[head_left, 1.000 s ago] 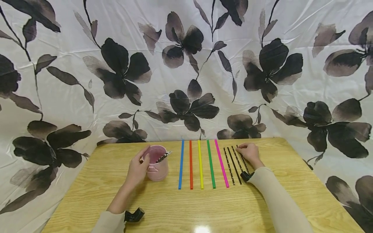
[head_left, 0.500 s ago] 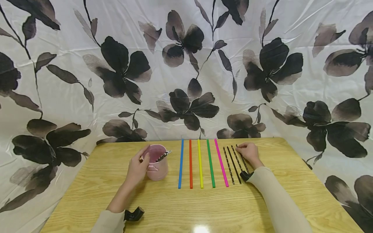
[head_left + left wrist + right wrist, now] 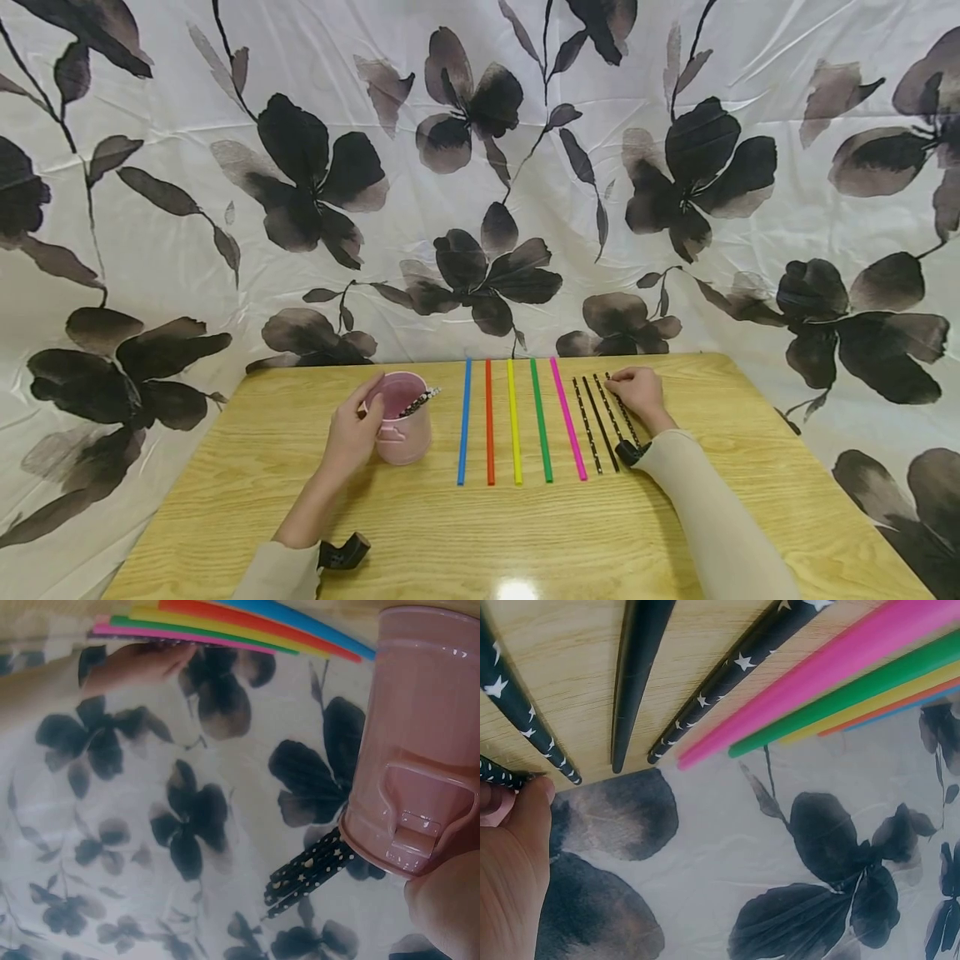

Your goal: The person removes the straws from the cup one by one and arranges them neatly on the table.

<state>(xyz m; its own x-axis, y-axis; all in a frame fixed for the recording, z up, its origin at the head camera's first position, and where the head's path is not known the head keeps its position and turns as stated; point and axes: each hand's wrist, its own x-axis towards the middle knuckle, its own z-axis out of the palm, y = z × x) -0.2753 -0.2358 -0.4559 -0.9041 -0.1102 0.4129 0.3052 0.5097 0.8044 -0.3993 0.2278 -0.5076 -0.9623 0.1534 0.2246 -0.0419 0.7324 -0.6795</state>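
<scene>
Step in hand (judged): positioning or picking up the last dark straw in the row; which of the two cannot be told. The right hand (image 3: 640,394) pinches the far end of the slim black straw with white dots (image 3: 501,775) between thumb and finger. This straw is at the right end of the row, on the wooden worktop (image 3: 450,533). Next to it lie a black straw with white stars (image 3: 526,715), a plain black straw (image 3: 639,682) and a second star-printed black straw (image 3: 731,673), then the thicker pink, green, yellow, orange-red and blue straws.

The left hand (image 3: 356,427) grips the pink handled cup (image 3: 405,443) at rim and side, left of the row. A bundle of black patterned straws (image 3: 309,871) projects from its mouth.

Next move (judged): if laying, align the dotted straw with its neighbour, then part thumb and finger without disturbing that neighbour. If collecting, maintain the pinch, lift clear and carry to the cup, held steady.
</scene>
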